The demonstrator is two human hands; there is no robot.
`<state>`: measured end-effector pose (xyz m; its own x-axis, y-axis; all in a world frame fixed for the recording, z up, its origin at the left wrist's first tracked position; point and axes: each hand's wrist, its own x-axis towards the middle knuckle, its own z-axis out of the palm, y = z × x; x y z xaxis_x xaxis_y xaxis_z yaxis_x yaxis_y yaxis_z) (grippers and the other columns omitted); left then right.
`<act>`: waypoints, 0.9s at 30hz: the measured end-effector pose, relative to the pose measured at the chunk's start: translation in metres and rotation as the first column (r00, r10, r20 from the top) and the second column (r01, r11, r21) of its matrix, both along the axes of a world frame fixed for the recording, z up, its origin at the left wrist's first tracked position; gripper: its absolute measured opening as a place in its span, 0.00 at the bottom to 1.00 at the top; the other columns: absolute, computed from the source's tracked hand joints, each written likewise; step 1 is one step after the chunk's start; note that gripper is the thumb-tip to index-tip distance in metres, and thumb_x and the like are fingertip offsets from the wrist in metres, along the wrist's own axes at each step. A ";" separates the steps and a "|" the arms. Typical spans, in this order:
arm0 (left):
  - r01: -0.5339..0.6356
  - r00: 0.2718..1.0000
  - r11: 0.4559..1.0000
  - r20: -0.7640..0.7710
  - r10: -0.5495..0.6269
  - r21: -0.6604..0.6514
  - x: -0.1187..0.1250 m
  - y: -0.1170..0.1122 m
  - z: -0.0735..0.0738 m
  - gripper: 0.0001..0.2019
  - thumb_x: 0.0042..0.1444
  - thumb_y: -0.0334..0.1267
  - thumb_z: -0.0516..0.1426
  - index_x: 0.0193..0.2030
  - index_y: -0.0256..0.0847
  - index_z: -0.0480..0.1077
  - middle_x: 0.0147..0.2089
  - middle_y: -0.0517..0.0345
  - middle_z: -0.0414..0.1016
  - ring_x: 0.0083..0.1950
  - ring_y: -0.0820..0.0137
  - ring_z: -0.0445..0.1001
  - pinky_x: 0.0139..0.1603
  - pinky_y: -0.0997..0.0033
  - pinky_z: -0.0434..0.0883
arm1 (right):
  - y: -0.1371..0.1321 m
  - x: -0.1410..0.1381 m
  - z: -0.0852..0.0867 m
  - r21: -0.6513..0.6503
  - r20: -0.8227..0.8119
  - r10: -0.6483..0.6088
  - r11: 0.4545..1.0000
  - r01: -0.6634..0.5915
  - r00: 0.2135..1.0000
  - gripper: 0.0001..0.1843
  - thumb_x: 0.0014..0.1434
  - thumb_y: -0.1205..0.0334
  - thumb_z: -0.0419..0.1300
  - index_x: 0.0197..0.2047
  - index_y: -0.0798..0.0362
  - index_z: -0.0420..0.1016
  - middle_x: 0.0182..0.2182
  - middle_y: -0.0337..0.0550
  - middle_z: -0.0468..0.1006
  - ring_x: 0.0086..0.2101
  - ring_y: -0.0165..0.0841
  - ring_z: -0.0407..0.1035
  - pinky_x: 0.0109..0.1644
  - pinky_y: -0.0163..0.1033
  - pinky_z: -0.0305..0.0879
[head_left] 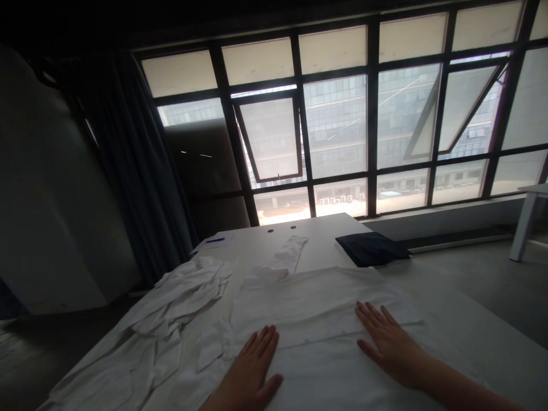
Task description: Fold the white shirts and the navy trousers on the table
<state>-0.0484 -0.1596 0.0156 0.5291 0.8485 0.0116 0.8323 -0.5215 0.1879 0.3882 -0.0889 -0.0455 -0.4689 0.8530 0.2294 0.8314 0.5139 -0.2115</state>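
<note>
A white shirt (317, 302) lies spread flat on the white table (479, 331) in front of me, one sleeve (291, 254) reaching toward the far edge. My left hand (252, 368) rests palm down on the shirt's near left part, fingers stretched out. My right hand (389, 342) lies flat on the shirt's right part, fingers spread. Neither hand holds anything.
A crumpled white garment (171, 319) lies on the table's left side. A folded dark garment (370, 248) sits at the far right of the table, a paper with a blue pen (214, 242) at the far left. Large windows (338, 125) and a dark curtain (141, 171) stand beyond.
</note>
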 end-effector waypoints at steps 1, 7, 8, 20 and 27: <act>-0.022 1.000 1.000 -0.014 0.022 0.004 -0.011 -0.003 -0.002 0.37 0.69 0.58 0.48 0.75 0.57 0.29 0.77 0.62 0.35 0.77 0.55 0.43 0.76 0.46 0.49 | 0.002 0.017 -0.005 0.013 0.013 -0.042 0.999 0.042 0.999 0.39 0.68 0.37 0.46 0.74 0.46 0.49 0.73 0.46 0.48 0.70 0.49 0.44 0.73 0.63 0.38; -0.145 0.984 0.983 -0.086 0.155 0.115 -0.063 -0.012 -0.028 0.38 0.68 0.60 0.49 0.75 0.54 0.33 0.76 0.60 0.39 0.76 0.54 0.47 0.74 0.48 0.54 | 0.002 0.096 -0.025 0.038 0.080 -0.222 0.975 0.220 0.972 0.40 0.67 0.35 0.45 0.73 0.48 0.52 0.72 0.46 0.51 0.70 0.46 0.46 0.73 0.59 0.44; -0.156 0.980 0.980 -0.101 0.169 0.123 -0.066 -0.012 -0.032 0.38 0.68 0.60 0.49 0.75 0.53 0.34 0.76 0.59 0.39 0.76 0.53 0.47 0.74 0.48 0.54 | 0.002 0.100 -0.025 0.036 0.088 -0.229 0.973 0.227 0.969 0.40 0.67 0.34 0.44 0.74 0.49 0.52 0.72 0.45 0.51 0.70 0.46 0.45 0.73 0.59 0.43; -0.203 0.966 0.966 -0.126 0.224 0.158 -0.080 0.040 -0.034 0.36 0.68 0.63 0.45 0.76 0.48 0.42 0.77 0.57 0.40 0.76 0.57 0.47 0.75 0.53 0.51 | 0.058 0.072 -0.008 -0.006 0.108 -0.248 0.968 0.250 0.963 0.43 0.66 0.34 0.39 0.73 0.54 0.53 0.72 0.50 0.52 0.70 0.47 0.43 0.72 0.59 0.41; -0.229 0.962 0.964 -0.118 0.245 0.138 -0.091 0.086 -0.021 0.36 0.68 0.63 0.44 0.75 0.44 0.49 0.76 0.52 0.46 0.76 0.58 0.50 0.74 0.54 0.51 | 0.102 0.039 0.001 -0.007 0.126 -0.261 0.965 0.264 0.957 0.42 0.67 0.39 0.42 0.72 0.62 0.55 0.71 0.57 0.54 0.70 0.49 0.46 0.71 0.62 0.40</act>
